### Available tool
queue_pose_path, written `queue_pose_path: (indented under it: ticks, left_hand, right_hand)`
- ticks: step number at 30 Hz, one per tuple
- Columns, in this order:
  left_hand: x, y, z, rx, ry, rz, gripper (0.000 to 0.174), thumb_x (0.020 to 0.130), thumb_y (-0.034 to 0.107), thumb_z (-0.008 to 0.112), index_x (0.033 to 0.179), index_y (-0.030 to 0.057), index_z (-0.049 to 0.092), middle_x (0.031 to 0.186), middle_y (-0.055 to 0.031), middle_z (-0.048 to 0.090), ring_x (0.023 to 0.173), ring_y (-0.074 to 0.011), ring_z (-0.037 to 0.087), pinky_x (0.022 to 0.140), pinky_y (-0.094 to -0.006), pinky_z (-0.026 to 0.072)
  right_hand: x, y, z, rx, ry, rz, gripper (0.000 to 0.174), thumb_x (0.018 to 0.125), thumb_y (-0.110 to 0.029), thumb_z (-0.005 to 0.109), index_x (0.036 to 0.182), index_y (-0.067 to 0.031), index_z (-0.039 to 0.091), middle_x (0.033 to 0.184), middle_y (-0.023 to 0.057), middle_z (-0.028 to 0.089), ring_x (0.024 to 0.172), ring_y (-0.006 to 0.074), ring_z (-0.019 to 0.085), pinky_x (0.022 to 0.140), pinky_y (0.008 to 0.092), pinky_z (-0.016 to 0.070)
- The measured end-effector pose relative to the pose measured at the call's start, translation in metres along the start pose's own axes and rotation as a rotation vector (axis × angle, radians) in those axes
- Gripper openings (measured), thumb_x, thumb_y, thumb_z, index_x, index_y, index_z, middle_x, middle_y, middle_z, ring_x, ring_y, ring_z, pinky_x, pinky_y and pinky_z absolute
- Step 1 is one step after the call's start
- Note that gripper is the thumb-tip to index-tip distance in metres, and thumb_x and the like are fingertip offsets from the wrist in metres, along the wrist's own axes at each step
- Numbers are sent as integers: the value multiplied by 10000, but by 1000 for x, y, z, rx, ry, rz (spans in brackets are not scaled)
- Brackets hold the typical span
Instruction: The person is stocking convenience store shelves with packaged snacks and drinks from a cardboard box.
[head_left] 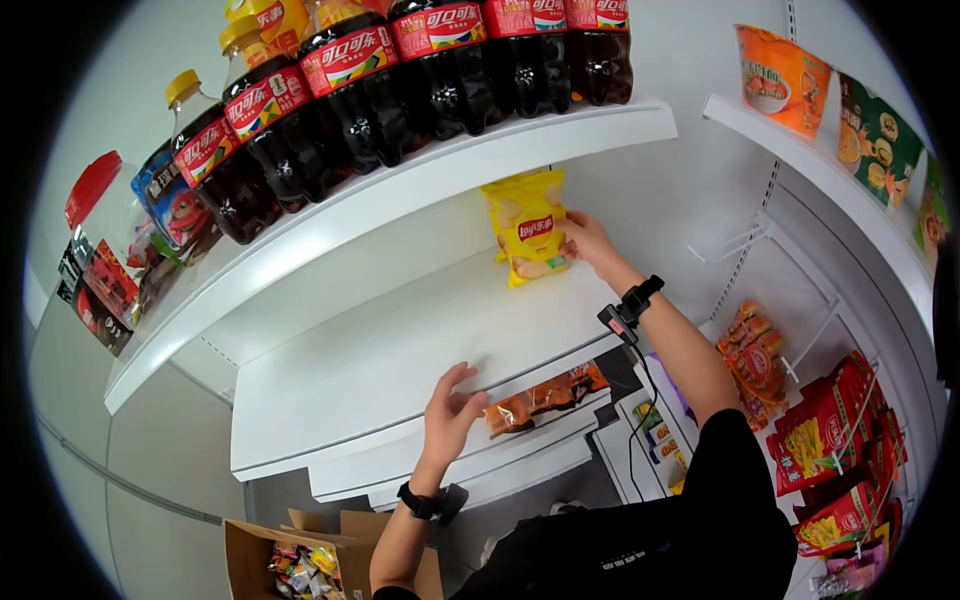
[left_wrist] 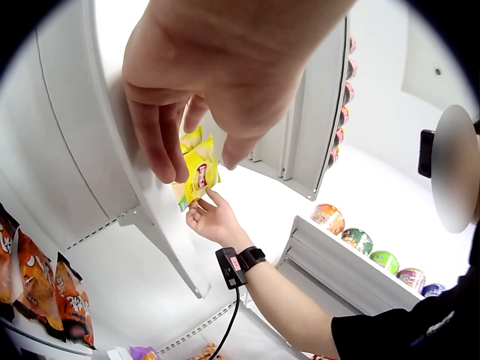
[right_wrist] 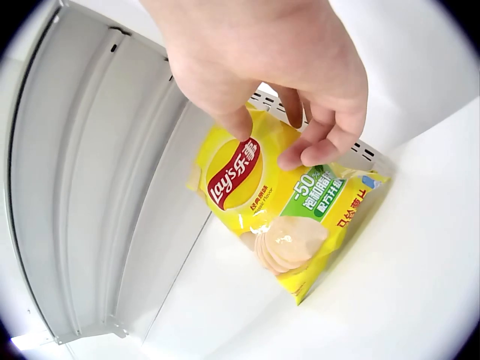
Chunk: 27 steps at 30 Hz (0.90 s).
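A yellow bag of Lay's potato chips (head_left: 535, 228) stands on the broad white shelf (head_left: 400, 330), close to its back wall. My right hand (head_left: 590, 245) holds it by its right side. In the right wrist view, thumb and curled fingers overlap the front of the bag (right_wrist: 285, 202). A second yellow bag (left_wrist: 190, 140) shows partly behind it in the left wrist view. My left hand (head_left: 450, 415) is over the front edge of the same shelf, fingers loosely bent, nothing in it. Orange-brown snack packs (head_left: 545, 400) lie on a lower level just below that hand.
Overhead, a white shelf (head_left: 400, 190) carries a row of cola bottles (head_left: 360, 95). Cup noodles (head_left: 785, 80) line another shelf at right, above hanging red snack bags (head_left: 825, 440). On the floor, a cardboard box (head_left: 250, 560) contains several snack packs. A cable (head_left: 640, 430) runs from my right wrist.
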<state>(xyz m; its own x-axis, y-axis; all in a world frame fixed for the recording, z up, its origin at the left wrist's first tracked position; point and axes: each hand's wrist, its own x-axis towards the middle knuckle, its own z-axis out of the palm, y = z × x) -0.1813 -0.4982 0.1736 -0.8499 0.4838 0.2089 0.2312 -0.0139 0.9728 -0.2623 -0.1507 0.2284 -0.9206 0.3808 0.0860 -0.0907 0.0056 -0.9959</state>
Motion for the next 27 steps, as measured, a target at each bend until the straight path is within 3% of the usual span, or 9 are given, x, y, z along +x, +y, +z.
queue_pose_path:
  ticks: [2, 5, 11, 20, 27]
  left_hand:
    - [0, -1, 0, -6, 1, -4, 472, 844, 87, 622, 1265, 0, 426, 1166, -120, 556, 785, -133, 621, 662, -249, 507]
    - [-2, 1, 3, -35, 22, -3, 404, 849, 94, 620, 1214, -3, 475, 1122, -111, 581, 773, -130, 614, 657, -243, 502]
    - [-11, -10, 1, -13, 36, 19, 282, 861, 96, 601, 1120, 0, 545, 992, -81, 624, 728, -113, 586, 650, -241, 489]
    - [-52, -36, -18, -107, 82, -93, 204, 894, 101, 556, 1064, -11, 564, 962, -96, 623, 723, -129, 575, 653, -254, 473]
    - [-121, -56, -61, -102, 255, -160, 204, 886, 86, 564, 1057, -24, 568, 922, -84, 628, 751, -128, 581, 680, -249, 475]
  right_hand:
    - [-3, 4, 0, 33, 52, -7, 484, 848, -336, 583, 1209, -28, 492, 963, 41, 575, 605, 100, 526, 612, 243, 457]
    - [-12, 0, -5, 70, 46, 4, 490, 836, -303, 584, 1212, -4, 485, 1117, 97, 562, 642, 125, 557, 614, 248, 472]
    - [-37, 5, -20, 230, 196, 57, 470, 816, -281, 604, 1199, -28, 502, 1052, 63, 574, 639, 131, 553, 606, 258, 466]
    - [-124, -5, -18, 478, 176, 36, 331, 844, -195, 576, 1131, -37, 524, 1030, 67, 582, 694, 127, 512, 683, 252, 438]
    - [-192, 36, 5, 551, 132, 132, 243, 876, -193, 555, 1050, -24, 545, 984, 94, 588, 701, 125, 501, 660, 241, 424]
